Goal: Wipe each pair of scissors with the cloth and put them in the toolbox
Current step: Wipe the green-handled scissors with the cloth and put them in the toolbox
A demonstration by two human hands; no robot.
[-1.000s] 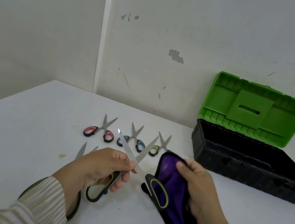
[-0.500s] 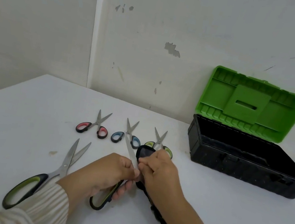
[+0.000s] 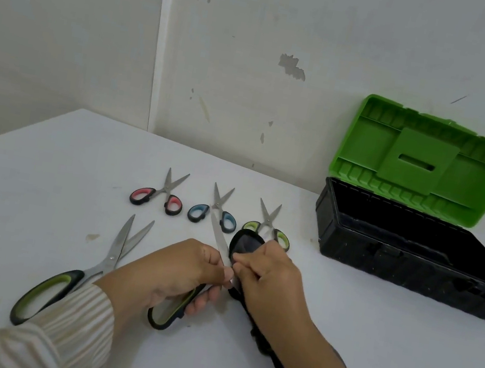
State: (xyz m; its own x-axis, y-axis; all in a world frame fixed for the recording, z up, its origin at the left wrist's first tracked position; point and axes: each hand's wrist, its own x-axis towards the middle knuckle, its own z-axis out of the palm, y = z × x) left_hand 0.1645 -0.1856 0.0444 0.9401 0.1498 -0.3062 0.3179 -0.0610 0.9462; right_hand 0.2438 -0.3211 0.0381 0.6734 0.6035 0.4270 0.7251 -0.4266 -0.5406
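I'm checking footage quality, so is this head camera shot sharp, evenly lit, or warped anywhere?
Head view: soft even light, faint shadows under the hands, no glare; the held scissors' blade slightly soft; wide-angle bend shows in the tilted wall seam and toolbox.

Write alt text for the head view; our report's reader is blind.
Left hand holds large scissors while right hand wipes a blade with dark cloth. Four more scissors lie on the white table; the open toolbox looks empty.

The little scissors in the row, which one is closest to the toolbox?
The green-handled scissors, last in the row on the right, nearest the toolbox. The blue and pink pairs lie farther left.
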